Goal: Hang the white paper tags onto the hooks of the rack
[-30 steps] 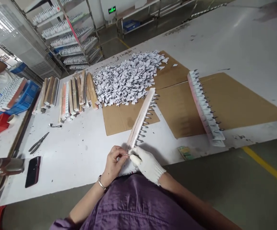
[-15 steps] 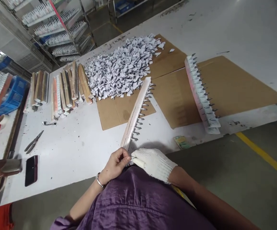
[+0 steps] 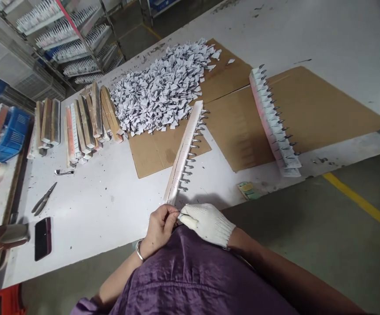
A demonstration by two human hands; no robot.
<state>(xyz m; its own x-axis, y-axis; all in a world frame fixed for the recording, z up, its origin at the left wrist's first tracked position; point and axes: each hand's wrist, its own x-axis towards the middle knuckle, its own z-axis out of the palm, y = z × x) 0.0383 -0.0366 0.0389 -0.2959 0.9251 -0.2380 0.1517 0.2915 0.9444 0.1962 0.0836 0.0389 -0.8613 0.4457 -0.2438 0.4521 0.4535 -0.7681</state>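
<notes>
Lower centre of frame: left hand point(image 3: 159, 227) bare, right hand point(image 3: 206, 223) gloved, fingertips of both pinched together on a small hook point(image 3: 176, 213) at the near end of the strip point(image 3: 185, 153), which runs diagonally up toward the paper pile point(image 3: 160, 94). Risk, as judged: hook slipping from so fine a pinch; strip end nudged off the desk point(image 3: 111, 210) edge. Far left: blue crate point(image 3: 11, 138) holding filled strips.

Two hook strips point(image 3: 185, 151) point(image 3: 273, 122); one scissors point(image 3: 43, 199); one phone point(image 3: 43, 238).
</notes>
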